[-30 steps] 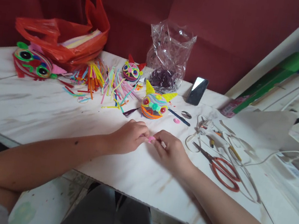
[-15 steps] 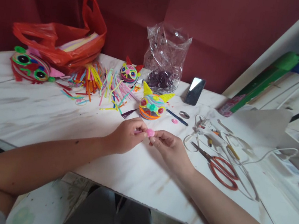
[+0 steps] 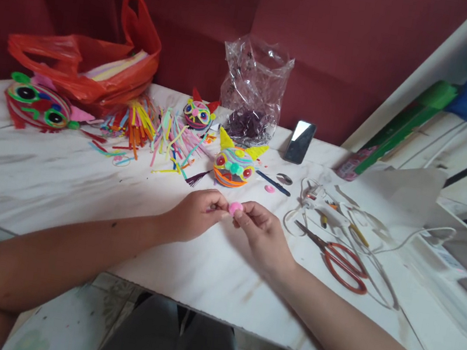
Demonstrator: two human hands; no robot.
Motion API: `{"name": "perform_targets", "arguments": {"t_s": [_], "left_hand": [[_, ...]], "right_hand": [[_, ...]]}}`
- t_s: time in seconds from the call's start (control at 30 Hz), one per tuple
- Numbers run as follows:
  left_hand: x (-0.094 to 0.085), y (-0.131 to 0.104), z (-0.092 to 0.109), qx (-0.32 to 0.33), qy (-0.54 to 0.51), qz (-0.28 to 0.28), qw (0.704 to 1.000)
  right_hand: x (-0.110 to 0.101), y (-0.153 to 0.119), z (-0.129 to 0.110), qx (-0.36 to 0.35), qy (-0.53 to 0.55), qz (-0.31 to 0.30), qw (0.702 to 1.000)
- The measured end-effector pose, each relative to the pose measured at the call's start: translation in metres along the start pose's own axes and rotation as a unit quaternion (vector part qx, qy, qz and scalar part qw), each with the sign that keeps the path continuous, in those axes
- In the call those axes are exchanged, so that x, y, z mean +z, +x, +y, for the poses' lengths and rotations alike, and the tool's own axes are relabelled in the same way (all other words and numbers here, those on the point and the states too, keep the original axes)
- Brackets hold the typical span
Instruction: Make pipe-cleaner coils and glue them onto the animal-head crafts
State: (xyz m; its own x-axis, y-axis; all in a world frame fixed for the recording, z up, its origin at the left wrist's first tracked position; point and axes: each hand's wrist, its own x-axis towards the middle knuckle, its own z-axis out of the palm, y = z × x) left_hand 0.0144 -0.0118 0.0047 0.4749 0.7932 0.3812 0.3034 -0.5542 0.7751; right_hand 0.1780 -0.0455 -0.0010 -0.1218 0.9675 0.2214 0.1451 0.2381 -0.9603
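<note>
A small round pink disc (image 3: 235, 208), perhaps a coil of pipe cleaner, is pinched between both hands just above the table (image 3: 93, 194). My left hand (image 3: 196, 212) grips its left edge with thumb and forefinger. From the other side, my right hand (image 3: 265, 233) holds the disc with its thumb across the front. Just beyond the hands sits a striped animal-head figure (image 3: 235, 166) with yellow ears, red eyes and a teal nose. A second pink disc (image 3: 269, 189) lies flat beside it, near a dark flat stick (image 3: 273, 183).
Red-handled scissors (image 3: 341, 264), a white glue gun (image 3: 322, 201) and its cable lie at right. A phone (image 3: 299, 142) and clear bag (image 3: 257, 84) are behind. Cut pipe cleaners (image 3: 141, 125), two more animal figures (image 3: 38, 104) (image 3: 199, 113) and a red bag (image 3: 84, 77) occupy the left.
The pink disc has turned and shows its round face more fully. My right thumb has shifted onto it. The whole view has slid slightly, with things appearing a little further left.
</note>
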Motion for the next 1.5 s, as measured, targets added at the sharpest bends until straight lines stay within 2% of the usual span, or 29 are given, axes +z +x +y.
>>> {"name": "perform_targets", "arguments": {"t_s": [0.13,0.27,0.4,0.47,0.53,0.67,0.8,0.97,1.17,1.33,1.5], "left_hand": [[-0.003,0.002,-0.005,0.001,0.023,-0.006,1.000],[-0.005,0.001,-0.006,0.071,0.098,-0.009,0.993],[-0.005,-0.001,-0.004,0.118,0.144,-0.036,0.982],[-0.006,-0.001,-0.002,0.124,0.139,-0.057,0.981],[-0.007,-0.002,0.000,0.114,0.117,-0.058,0.985],[-0.008,-0.003,0.006,0.055,0.050,0.011,0.997],[-0.002,-0.005,0.012,0.016,0.001,0.057,0.998],[0.004,-0.008,0.013,0.011,-0.014,0.046,0.999],[0.000,-0.004,0.003,0.018,0.025,0.022,0.999],[-0.005,-0.003,0.001,0.092,0.101,0.010,0.991],[-0.005,-0.004,0.001,0.156,0.167,-0.017,0.973]], "right_hand": [[-0.006,0.001,-0.002,-0.037,-0.078,-0.003,0.996],[-0.012,0.002,-0.005,-0.109,-0.210,-0.044,0.971],[-0.014,0.002,-0.006,-0.139,-0.283,-0.085,0.945],[-0.014,0.001,-0.006,-0.137,-0.284,-0.100,0.944],[-0.014,0.001,-0.007,-0.109,-0.244,-0.102,0.958],[-0.012,0.002,-0.007,-0.031,-0.086,-0.072,0.993],[-0.008,0.000,-0.005,-0.028,-0.032,-0.031,0.999],[-0.003,-0.004,-0.007,-0.040,-0.044,-0.002,0.998],[-0.009,-0.002,-0.010,-0.058,-0.082,-0.001,0.995],[-0.015,-0.001,-0.011,-0.118,-0.190,-0.039,0.974],[-0.017,-0.002,-0.015,-0.148,-0.263,-0.074,0.951]]}}
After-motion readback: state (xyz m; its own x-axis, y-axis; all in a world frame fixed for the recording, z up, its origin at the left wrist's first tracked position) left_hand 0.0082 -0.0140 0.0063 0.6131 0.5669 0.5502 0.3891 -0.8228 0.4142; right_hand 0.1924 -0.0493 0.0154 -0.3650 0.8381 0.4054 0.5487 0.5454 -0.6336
